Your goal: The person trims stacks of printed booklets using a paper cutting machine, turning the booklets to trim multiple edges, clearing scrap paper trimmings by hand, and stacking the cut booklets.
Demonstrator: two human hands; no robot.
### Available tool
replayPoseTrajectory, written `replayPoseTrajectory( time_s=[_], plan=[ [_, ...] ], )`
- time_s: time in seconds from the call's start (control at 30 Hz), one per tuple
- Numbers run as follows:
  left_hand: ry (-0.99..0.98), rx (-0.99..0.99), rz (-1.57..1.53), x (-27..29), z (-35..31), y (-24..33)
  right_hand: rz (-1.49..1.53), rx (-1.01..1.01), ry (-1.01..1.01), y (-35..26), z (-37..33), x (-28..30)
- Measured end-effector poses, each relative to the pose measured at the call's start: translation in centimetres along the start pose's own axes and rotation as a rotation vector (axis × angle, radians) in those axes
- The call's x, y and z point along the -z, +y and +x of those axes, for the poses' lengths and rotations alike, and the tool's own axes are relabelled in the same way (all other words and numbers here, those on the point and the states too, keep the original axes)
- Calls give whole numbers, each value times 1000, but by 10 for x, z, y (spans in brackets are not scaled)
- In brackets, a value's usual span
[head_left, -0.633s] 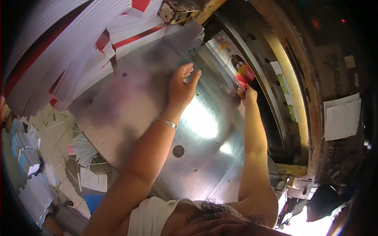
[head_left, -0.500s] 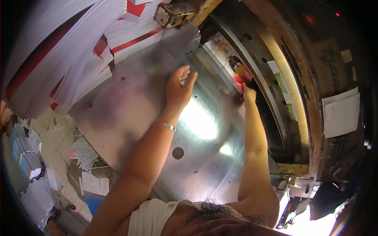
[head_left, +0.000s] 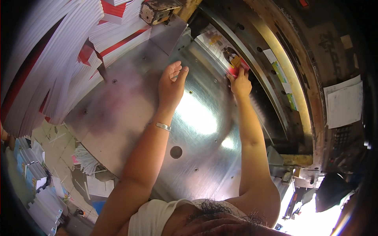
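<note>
OK, R hand (head_left: 240,83) just slid from the corner of the stack (head_left: 223,48) onto its near end, far right of the table (head_left: 130,114); prob fuller contact, tho can't tell if it's gripping. L hand (head_left: 172,81): empty, fingers loosely curled.
</note>
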State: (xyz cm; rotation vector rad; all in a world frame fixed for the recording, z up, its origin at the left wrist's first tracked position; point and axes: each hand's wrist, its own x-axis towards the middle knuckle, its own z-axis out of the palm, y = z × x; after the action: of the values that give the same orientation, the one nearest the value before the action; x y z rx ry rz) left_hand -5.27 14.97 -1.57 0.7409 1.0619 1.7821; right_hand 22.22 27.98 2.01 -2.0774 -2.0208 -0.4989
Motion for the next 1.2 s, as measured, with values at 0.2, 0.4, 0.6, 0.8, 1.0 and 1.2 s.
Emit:
replayPoseTrajectory(
  time_s=[0.2,0.4,0.6,0.8,1.0,1.2],
  plan=[
    [2,9,9,0,0,5,-24,79,-99,5,11,4],
    [6,30,-5,-2,-1,8,-17,125,-156,14,22,6],
    [22,32,-11,3,0,6,-227,60,-345,-19,24,34],
    [11,23,-20,-1,-1,4,-70,393,-6,-10,31,10],
    [8,14,-11,3,-1,4,-69,337,-131,-22,36,11],
    [2,16,1,-1,0,7,-37,357,-77,-20,42,13]
  ],
)
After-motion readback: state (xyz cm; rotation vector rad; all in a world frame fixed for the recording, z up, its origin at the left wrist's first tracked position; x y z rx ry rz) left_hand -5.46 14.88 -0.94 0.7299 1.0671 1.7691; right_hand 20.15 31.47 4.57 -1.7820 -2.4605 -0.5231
